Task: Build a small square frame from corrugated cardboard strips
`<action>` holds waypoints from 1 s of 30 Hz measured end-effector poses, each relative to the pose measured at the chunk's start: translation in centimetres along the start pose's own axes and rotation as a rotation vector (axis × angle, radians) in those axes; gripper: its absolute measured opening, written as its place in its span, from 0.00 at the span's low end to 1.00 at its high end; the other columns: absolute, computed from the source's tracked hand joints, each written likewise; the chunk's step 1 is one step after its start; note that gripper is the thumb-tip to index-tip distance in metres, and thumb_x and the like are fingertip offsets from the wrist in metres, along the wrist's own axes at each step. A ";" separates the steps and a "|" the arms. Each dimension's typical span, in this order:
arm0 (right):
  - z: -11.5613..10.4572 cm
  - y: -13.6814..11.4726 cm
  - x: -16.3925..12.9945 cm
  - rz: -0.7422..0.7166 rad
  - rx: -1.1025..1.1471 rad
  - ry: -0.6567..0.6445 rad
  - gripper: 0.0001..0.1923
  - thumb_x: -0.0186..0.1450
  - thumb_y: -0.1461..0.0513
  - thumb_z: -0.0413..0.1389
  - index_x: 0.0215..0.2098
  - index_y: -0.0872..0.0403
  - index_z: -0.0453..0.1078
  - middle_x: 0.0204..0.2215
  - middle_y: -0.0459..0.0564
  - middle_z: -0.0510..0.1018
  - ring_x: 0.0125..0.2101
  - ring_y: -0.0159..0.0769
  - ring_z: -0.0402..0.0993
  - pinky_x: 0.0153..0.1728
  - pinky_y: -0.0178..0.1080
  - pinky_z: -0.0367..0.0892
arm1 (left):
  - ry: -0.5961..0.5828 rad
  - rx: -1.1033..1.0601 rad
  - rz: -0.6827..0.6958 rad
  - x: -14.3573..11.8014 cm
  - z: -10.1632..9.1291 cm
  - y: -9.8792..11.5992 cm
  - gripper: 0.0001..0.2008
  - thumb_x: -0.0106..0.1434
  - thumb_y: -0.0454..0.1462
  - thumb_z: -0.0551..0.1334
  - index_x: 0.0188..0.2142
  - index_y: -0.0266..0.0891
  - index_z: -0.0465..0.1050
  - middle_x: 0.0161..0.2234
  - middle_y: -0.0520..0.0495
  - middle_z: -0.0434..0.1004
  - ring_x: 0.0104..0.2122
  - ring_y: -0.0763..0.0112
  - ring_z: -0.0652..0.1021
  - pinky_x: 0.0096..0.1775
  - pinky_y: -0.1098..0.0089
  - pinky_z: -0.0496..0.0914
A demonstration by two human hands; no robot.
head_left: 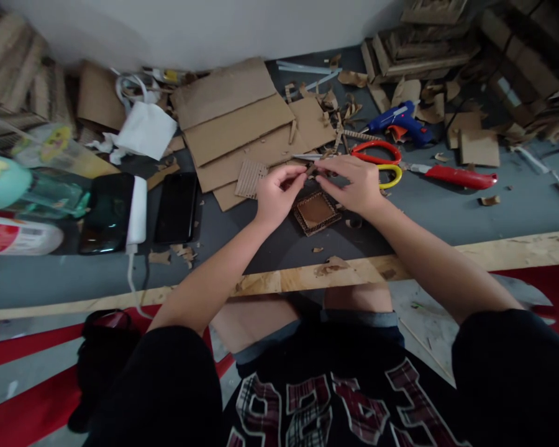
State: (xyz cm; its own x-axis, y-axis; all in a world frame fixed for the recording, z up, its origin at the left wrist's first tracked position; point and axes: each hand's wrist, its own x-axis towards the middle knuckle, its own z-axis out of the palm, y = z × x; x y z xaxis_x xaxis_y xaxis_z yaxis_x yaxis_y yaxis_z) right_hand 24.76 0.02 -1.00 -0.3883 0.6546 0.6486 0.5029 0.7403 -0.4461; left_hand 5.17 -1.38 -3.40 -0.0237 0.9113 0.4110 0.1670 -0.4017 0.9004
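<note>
My left hand (279, 194) and my right hand (349, 184) meet over the worktable, fingertips pinched on a small strip of cardboard (311, 169). Just below them lies a small square cardboard piece (317, 211) with a raised corrugated border. Left of my left hand rests a piece of bare corrugated cardboard (250, 179), on top of larger flat cardboard sheets (242, 124). Scissors with one red and one yellow handle loop (389, 177) lie beside my right hand, which partly covers them.
A blue glue gun (403, 121) and a red-handled utility knife (463, 176) lie to the right. Two dark phones (177, 208), a white power bank (137, 211) and bottles (18, 236) stand or lie at left. Stacked cardboard (414, 46) and scraps line the back.
</note>
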 end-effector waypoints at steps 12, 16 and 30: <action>0.2 -0.4 -0.1 0.091 0.125 -0.028 0.15 0.64 0.59 0.56 0.46 0.50 0.81 0.40 0.48 0.85 0.34 0.36 0.82 0.34 0.37 0.77 | -0.104 0.170 0.146 -0.4 -0.1 1.2 0.06 0.62 0.34 0.68 0.40 0.42 0.82 0.39 0.50 0.86 0.39 0.71 0.85 0.42 0.71 0.78; 0.3 -0.5 -0.1 0.068 0.094 -0.033 0.16 0.63 0.60 0.56 0.45 0.50 0.81 0.40 0.48 0.85 0.34 0.36 0.82 0.35 0.38 0.77 | -0.113 0.207 0.164 -0.5 -0.1 1.2 0.06 0.64 0.34 0.67 0.41 0.42 0.82 0.39 0.50 0.86 0.40 0.71 0.84 0.43 0.71 0.77; 0.5 -0.7 -0.2 0.071 0.079 -0.011 0.14 0.64 0.60 0.56 0.45 0.48 0.80 0.42 0.47 0.85 0.40 0.39 0.83 0.45 0.42 0.78 | -0.082 0.134 0.054 -0.3 0.0 1.2 0.04 0.59 0.36 0.70 0.35 0.40 0.79 0.33 0.51 0.85 0.34 0.72 0.84 0.34 0.74 0.72</action>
State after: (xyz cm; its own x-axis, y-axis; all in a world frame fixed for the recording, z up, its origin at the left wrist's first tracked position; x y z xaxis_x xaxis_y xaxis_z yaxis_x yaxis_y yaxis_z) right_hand 24.11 -0.57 -1.08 -0.3621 0.7073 0.6071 0.4669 0.7013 -0.5386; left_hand 5.39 -2.10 -2.48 0.0681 0.8952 0.4405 0.2961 -0.4397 0.8479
